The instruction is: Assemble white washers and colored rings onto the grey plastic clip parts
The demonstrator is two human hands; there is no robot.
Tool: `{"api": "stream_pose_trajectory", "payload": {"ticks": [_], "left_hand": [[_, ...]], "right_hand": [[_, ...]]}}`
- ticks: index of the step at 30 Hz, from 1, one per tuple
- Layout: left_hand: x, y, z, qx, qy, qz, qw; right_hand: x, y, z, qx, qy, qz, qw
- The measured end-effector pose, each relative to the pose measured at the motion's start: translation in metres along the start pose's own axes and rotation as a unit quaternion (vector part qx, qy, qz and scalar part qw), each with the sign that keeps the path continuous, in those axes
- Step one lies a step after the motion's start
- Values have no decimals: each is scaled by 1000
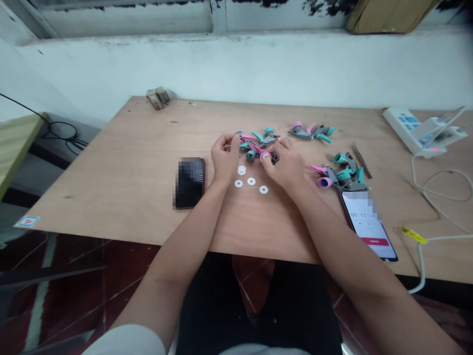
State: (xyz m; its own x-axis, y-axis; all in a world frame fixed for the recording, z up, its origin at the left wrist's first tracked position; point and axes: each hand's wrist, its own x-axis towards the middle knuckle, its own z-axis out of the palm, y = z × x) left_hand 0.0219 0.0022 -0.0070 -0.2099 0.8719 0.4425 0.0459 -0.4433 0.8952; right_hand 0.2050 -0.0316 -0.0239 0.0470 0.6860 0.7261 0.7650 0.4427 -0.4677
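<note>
My left hand is closed, thumb and fingertips together, at the left edge of a group of trigger spray heads; what is in the pinch cannot be made out. Beside it lies a spray head with a teal collar. My right hand curls over a pink-collared spray head, its thumb at the collar, which faces me and shows something white inside. Another teal-collared spray head lies just behind the hands. Several flat white ring washers are on the wooden table between my wrists.
More spray heads lie behind and at right, near tweezers. A dark phone rests left, a lit phone right. A power strip with a white cable stands far right; small blocks sit back left.
</note>
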Motion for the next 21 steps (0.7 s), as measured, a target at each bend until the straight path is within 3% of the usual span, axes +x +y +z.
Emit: {"api": "stream_pose_trajectory", "payload": {"ticks": [6,9,13,15,18,21], "left_hand": [[1,-7,1,15,-17,-26,999],[0,-8,4,4,-34,-26,999],[0,-1,1,94,-104,-37,990],[0,6,-4,198,-167,-42,965],[3,17,-17,330,-244,-49,911],[10,25,-30,370,-326,-77,867]], "right_hand": [[-3,13,19,19,-53,19,998],[0,21,26,83,-39,31,995],[7,18,17,71,-55,42,995],[11,15,3,-6,-89,87,992],[15,24,-24,-143,-118,182,966],[17,48,-47,-202,-163,257,931]]}}
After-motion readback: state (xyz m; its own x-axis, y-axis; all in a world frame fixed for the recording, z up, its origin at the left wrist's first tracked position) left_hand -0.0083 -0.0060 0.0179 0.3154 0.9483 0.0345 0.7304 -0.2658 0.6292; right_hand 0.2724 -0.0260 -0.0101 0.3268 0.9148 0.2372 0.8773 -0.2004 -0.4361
